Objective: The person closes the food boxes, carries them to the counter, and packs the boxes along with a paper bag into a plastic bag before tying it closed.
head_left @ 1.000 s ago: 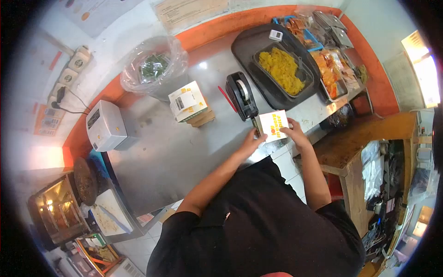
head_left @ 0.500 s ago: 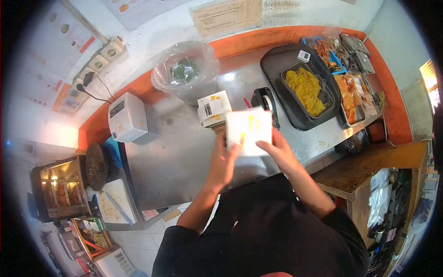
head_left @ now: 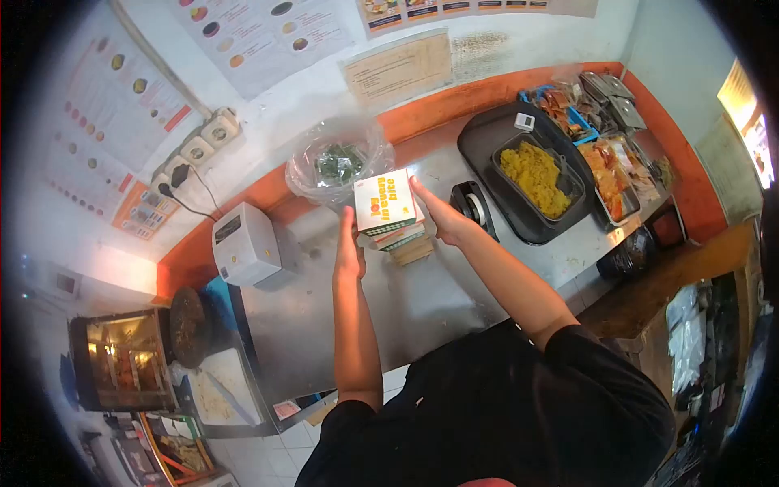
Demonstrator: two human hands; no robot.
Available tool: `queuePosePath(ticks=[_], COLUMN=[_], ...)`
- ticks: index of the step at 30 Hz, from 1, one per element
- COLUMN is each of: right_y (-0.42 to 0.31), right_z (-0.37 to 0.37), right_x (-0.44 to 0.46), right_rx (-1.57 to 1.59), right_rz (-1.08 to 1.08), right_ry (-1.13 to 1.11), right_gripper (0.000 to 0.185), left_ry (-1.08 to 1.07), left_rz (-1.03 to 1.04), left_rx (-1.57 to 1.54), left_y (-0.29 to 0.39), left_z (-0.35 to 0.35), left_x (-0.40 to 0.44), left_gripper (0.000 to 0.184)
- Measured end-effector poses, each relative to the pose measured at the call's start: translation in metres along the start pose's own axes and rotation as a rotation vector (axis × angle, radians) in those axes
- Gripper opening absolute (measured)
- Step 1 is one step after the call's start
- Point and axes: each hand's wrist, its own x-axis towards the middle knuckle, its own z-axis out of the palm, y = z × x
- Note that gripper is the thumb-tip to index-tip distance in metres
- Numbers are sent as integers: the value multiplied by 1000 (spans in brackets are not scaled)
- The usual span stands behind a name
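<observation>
A small white food box (head_left: 385, 200) with orange lettering sits on top of a short stack of folded boxes (head_left: 399, 235) on the metal table. Brown cardboard pieces (head_left: 413, 252) show under the stack. My left hand (head_left: 350, 247) is upright along the left side of the box, fingers stretched out. On the other side, my right hand (head_left: 439, 214) has its fingers extended, with the fingertips at the box's upper right edge. The palm sides face each other across the stack, and neither hand is wrapped round the box.
Behind the stack stands a plastic-lined bin (head_left: 341, 166) with green leaves. A white label printer (head_left: 250, 243) is at the left, a black tape dispenser (head_left: 473, 207) at the right. Farther right, a black tray (head_left: 479, 146) bears a container of yellow food (head_left: 535, 177), near packaged goods (head_left: 608, 166).
The white box, held up in both hands before, has moved forward and left onto the stack. My fingers have straightened from their grip. The view has shifted too.
</observation>
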Motion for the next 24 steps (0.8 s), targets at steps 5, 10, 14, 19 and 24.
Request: queuePosePath(ticks=[5, 10, 14, 19, 24], right_y=[45, 49, 57, 67, 85], right_z=[-32, -21, -24, -28, -34], right_x=[64, 70, 65, 54, 7], right_rx=[187, 236, 248, 256, 246], right_rz=[26, 60, 36, -19, -172], right_ry=[-143, -154, -166, -152, -53], right_gripper=[93, 82, 82, 81, 80], left_ry=[75, -258, -231, -278, -275], left_rz=[-289, -159, -231, -116, -29], left_rx=[-209, -402, -363, -342, -200], left_y=[-53, -85, -71, -72, -113], left_z=[-23, -14, -3, 1, -16], left_x=[67, 72, 48, 41, 15], left_gripper=[94, 67, 72, 73, 54])
